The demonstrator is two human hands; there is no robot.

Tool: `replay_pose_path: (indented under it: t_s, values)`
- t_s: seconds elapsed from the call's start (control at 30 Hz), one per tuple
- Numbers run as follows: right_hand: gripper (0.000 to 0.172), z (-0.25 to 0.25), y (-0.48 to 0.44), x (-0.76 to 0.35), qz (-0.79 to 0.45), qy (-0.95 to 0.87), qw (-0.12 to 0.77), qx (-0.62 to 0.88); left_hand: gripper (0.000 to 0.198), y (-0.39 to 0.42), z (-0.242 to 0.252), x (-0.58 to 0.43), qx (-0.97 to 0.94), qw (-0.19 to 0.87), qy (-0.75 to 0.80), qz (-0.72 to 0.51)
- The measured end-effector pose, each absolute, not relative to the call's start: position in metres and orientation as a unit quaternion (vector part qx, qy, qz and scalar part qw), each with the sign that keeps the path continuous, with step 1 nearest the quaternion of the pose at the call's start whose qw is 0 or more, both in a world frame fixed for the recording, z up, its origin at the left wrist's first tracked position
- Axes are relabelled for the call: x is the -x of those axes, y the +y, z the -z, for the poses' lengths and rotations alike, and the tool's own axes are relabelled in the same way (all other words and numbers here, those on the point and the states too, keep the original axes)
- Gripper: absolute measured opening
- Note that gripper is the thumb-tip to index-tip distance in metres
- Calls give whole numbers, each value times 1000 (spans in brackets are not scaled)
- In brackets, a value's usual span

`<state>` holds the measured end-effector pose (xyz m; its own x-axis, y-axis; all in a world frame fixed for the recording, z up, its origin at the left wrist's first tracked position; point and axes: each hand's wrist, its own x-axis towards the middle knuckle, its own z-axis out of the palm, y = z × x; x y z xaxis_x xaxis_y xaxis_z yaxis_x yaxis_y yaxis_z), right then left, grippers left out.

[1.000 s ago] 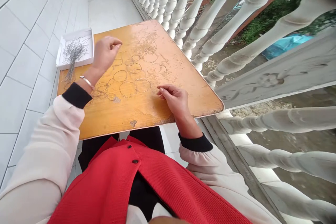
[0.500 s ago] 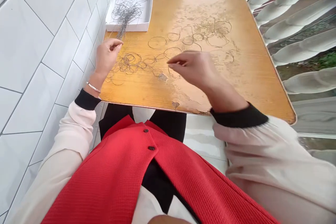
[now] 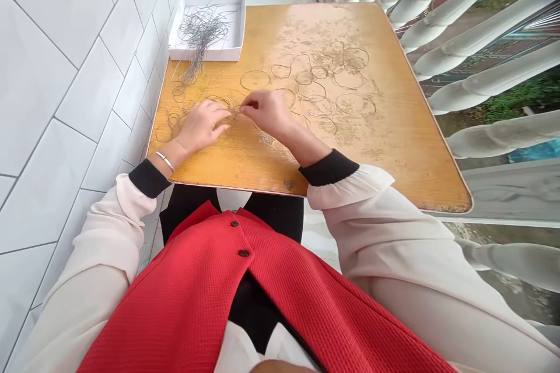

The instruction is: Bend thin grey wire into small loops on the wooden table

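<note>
My left hand (image 3: 202,126) lies low over the left part of the table, fingers stretched forward and thumb apart, covering part of a cluster of thin wire loops (image 3: 171,120). Just to its right, my right hand (image 3: 272,112) is closed in a pinch, palm down. Thin dark wire shows at its fingertips, close to the left fingertips; how it runs between the fingers is too fine to see. Beyond both hands, a tangled bundle of straight wires (image 3: 202,35) rests in a shallow white box (image 3: 205,55), its lower end hanging over the near wall onto the table.
More wire loops (image 3: 324,73) are spread over the middle and right of the worn yellow table (image 3: 406,157). A white tiled wall (image 3: 65,99) borders the left side. A white balustrade (image 3: 468,64) runs along the right.
My left hand has left the wire bundle's end, come down and right, and opened. My right hand has moved left, still pinched, so both hands are now close together. The view has shifted slightly.
</note>
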<state>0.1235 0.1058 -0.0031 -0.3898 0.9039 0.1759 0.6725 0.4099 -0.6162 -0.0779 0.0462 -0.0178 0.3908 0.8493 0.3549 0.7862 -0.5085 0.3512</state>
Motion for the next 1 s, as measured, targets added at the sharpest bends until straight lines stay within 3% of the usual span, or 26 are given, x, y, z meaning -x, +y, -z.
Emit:
replay_pose_path:
  t_s: [0.13, 0.23, 0.43, 0.63, 0.77, 0.87, 1.0]
  values:
    - [22, -19, 106, -137, -386, -625, 463, 496, 35, 50, 12, 64, -891, 56, 409, -188]
    - [26, -38, 97, -151, -458, -517, 540, 481, 44, 59, 11, 47, -915, 45, 367, -161]
    - [26, -45, 80, -179, -427, -494, 562, 508, 35, 73, 21, 23, -920, 16, 374, -115]
    - [25, -27, 74, -197, -453, -523, 520, 501, 20, 95, 25, 71, -857, 7, 475, -199]
    - [23, -18, 66, -197, -427, -540, 517, 509, 15, 96, 5, 84, -804, 114, 496, -309]
    - [17, -15, 58, -194, -349, -567, 525, 530, 23, 71, -20, 56, -716, 217, 498, -439]
    - [12, -13, 46, -188, -254, -605, 520, 546, 27, 32, -39, 4, -593, 508, 445, -438]
